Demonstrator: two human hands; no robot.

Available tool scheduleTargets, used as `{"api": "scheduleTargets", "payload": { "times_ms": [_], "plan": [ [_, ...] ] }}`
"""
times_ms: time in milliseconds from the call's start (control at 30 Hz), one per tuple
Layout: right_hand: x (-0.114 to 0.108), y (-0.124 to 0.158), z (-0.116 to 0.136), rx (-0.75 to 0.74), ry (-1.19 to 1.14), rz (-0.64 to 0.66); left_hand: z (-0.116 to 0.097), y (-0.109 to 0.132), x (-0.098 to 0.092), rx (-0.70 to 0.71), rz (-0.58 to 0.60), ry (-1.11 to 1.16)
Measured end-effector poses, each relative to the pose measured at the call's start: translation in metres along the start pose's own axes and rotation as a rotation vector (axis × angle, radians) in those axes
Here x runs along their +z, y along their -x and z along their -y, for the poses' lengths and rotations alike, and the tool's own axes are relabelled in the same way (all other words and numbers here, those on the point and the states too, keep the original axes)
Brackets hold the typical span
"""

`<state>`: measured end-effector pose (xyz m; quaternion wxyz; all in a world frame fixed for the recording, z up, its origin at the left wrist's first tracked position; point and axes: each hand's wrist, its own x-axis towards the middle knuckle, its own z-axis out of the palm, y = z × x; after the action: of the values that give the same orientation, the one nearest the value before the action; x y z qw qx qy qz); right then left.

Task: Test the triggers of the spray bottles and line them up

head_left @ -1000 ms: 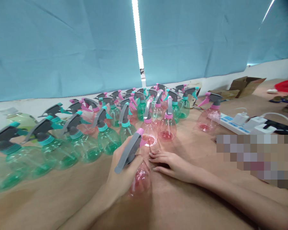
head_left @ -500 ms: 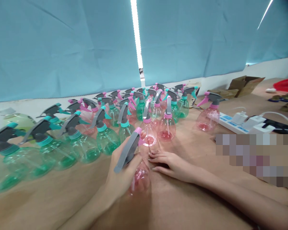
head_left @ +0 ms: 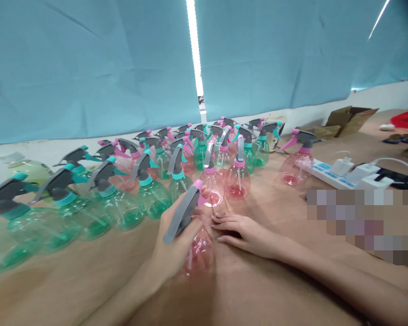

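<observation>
My left hand (head_left: 175, 246) is wrapped round the neck of a clear pink spray bottle (head_left: 199, 253) with a grey trigger head (head_left: 182, 213) and a pink nozzle tip; the bottle stands low on the brown table (head_left: 88, 271). My right hand (head_left: 246, 233) lies beside the bottle on its right, fingers stretched out flat, fingertips at or touching the bottle's side. Just behind the held bottle stand two more pink bottles (head_left: 236, 181).
Several green and pink spray bottles (head_left: 149, 181) crowd the table's left and back, up to a blue curtain (head_left: 88, 68). One pink bottle (head_left: 294, 165) stands apart at right, by a white power strip (head_left: 340, 176) with chargers. A cardboard box (head_left: 350, 117) sits far right.
Almost nothing has moved. The grey trigger head shifts very slightly in my left hand; my right hand stays flat beside the bottle.
</observation>
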<state>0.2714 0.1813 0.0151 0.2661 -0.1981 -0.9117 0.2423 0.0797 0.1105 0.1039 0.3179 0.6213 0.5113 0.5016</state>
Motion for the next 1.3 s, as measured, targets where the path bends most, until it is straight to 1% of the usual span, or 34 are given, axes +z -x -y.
{"api": "scheduleTargets", "payload": {
  "times_ms": [133, 267, 567, 700, 833, 900, 1033, 1300],
  "plan": [
    [-0.001, 0.0, 0.0, -0.002, 0.0, 0.014, 0.001, 0.0, 0.0, -0.011, -0.024, -0.019],
    [-0.002, 0.0, 0.001, 0.001, 0.002, 0.026, 0.001, 0.0, -0.001, 0.003, -0.022, -0.035],
    [-0.004, -0.001, 0.002, -0.001, 0.001, 0.037, -0.006, 0.002, -0.001, -0.002, -0.055, -0.129],
    [-0.004, -0.001, 0.002, -0.001, -0.001, 0.041, -0.009, 0.001, -0.002, 0.013, -0.045, -0.155],
    [-0.004, 0.0, 0.001, 0.003, -0.001, 0.036, -0.008, 0.0, -0.004, 0.044, 0.014, -0.159],
    [-0.003, 0.0, 0.0, 0.006, -0.003, 0.033, -0.007, 0.0, -0.005, 0.063, 0.023, -0.14],
    [-0.003, 0.0, 0.0, 0.008, -0.009, 0.03, -0.008, -0.001, -0.004, 0.077, 0.006, -0.138],
    [-0.004, -0.001, 0.002, 0.006, 0.004, 0.04, -0.01, -0.002, -0.004, 0.035, -0.047, -0.156]
  ]
}}
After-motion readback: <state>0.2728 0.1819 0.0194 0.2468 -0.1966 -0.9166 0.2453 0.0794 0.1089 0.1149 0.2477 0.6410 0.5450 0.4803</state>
